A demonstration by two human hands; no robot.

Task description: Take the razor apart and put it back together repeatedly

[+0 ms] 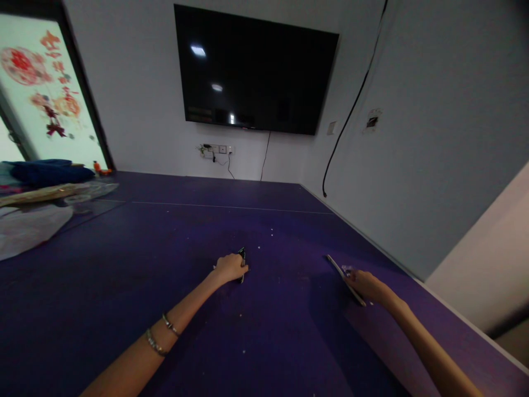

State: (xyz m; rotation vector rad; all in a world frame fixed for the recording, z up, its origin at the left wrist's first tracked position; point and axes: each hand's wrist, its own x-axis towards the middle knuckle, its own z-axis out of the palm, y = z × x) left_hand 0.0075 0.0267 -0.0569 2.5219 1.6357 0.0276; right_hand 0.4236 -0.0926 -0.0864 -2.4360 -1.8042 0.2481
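Observation:
My left hand is closed around a small, narrow object with a dark body and a pale edge, held low at the middle of the purple tabletop. Its kind does not show clearly. Off to the right, my right hand grips a long, thin, pale strip-like tool, slanting from upper left to lower right. Something clear and shiny shows by the fingers of that hand. Small white bits are scattered on the surface between and around both hands.
Clear plastic bags and folded dark blue cloth lie on the far left, near a small orange item. A grey wall borders the right side, with a hanging black cable. A television hangs at the back above sockets.

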